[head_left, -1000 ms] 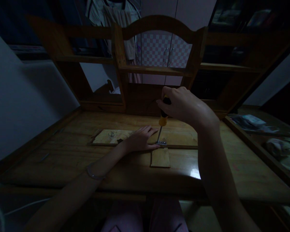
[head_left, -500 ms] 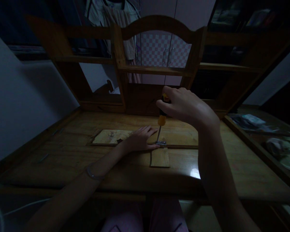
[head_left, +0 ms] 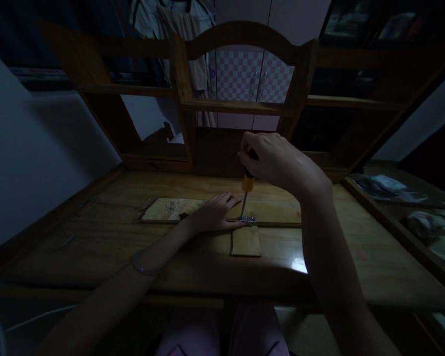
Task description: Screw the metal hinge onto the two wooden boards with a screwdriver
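Note:
My right hand (head_left: 282, 160) is wrapped around the handle of a yellow and black screwdriver (head_left: 248, 184). The screwdriver stands nearly upright, its tip down at the left end of a small metal hinge (head_left: 248, 219). That hinge lies at the near edge of a long wooden board (head_left: 278, 209), above a small square wooden piece (head_left: 246, 242). My left hand (head_left: 215, 212) lies flat across the long board, fingers stretched out, with the thumb beside the hinge. Whether a screw sits under the tip is too small to tell.
Everything rests on a wooden desk (head_left: 141, 257). A wooden shelf frame (head_left: 241, 107) rises at its back. A white cable (head_left: 40, 314) hangs at lower left. To the right, a side shelf (head_left: 378, 212) holds cloth (head_left: 420, 223) and a plastic-looking packet (head_left: 389, 183).
My right hand has turned and shifted slightly left on the screwdriver handle, covering more of its top. The left hand, hinge and boards have stayed in place.

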The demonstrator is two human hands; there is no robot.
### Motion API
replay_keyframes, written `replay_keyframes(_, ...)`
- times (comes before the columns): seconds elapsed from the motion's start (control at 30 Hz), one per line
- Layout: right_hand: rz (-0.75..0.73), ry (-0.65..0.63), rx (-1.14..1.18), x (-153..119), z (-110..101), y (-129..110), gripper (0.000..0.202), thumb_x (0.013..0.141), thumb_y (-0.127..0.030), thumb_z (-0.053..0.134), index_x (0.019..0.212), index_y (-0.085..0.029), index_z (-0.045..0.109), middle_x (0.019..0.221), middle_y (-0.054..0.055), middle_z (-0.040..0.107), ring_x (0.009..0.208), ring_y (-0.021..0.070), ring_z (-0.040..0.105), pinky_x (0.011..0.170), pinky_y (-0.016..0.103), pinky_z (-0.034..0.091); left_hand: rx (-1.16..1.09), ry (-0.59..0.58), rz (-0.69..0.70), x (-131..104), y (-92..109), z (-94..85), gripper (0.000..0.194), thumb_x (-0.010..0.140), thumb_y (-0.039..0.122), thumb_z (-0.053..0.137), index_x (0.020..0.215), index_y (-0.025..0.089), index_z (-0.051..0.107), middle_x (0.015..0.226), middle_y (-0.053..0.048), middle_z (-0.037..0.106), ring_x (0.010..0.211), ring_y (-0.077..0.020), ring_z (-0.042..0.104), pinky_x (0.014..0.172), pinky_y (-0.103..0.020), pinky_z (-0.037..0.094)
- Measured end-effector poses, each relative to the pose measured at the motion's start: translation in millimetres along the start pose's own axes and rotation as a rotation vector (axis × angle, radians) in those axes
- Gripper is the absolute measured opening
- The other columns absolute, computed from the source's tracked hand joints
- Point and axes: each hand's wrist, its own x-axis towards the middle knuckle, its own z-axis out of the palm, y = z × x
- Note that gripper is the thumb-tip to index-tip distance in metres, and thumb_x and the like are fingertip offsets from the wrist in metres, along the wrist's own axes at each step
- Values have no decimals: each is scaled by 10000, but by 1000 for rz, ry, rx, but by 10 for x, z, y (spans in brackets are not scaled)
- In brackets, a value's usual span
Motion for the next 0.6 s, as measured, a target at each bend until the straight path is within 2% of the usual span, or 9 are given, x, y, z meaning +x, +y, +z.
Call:
replay_keyframes(0.17, 74, 11, -1, -18, -38, -13, 402, 1006, -496, 387, 1028, -177, 630, 904, 111, 686, 871, 266, 635, 796, 381, 428, -10, 8, 14, 4, 4, -5, 677, 840, 604, 658, 1370, 211, 507, 1232, -125, 586, 1141, -291, 591, 994, -431, 491)
replay_keyframes(0.27, 72, -25, 76, -20, -75, -33, 369, 1007, -432, 360, 1024, -181, 629, 951, 114, 694, 912, 265, 635, 803, 376, 434, -5, 0, 21, 9, -1, -1, 671, 841, 605, 655, 1355, 197, 515, 1225, -123, 591, 1139, -290, 587, 999, -430, 486)
replay_keyframes(0.4, 12, -40, 81, -2, -70, -43, 261, 961, -328, 427, 1019, -177, 632, 998, 110, 697, 923, 247, 627, 803, 356, 428, -6, 0, 20, 0, -11, 11, 668, 845, 619, 641, 1353, 203, 517, 1212, -118, 598, 1128, -289, 587, 987, -431, 488)
replay_keyframes(0.5, 5, -12, 2, 10, -24, -33, 278, 973, -341, 428, 1057, -167, 627, 969, 111, 695, 890, 242, 626, 785, 349, 420, -6, 8, 15, -12, -10, 15, 664, 843, 626, 642, 1348, 210, 525, 1216, -119, 595, 1141, -291, 584, 999, -433, 481)
replay_keyframes(0.6, 40, 32, -78, 8, 14, -26, 365, 981, -439, 432, 1091, -150, 626, 949, 131, 696, 899, 268, 631, 801, 369, 421, -5, 19, 18, -14, -3, 12, 678, 847, 622, 640, 1368, 208, 512, 1242, -126, 587, 1164, -295, 576, 1022, -434, 469)
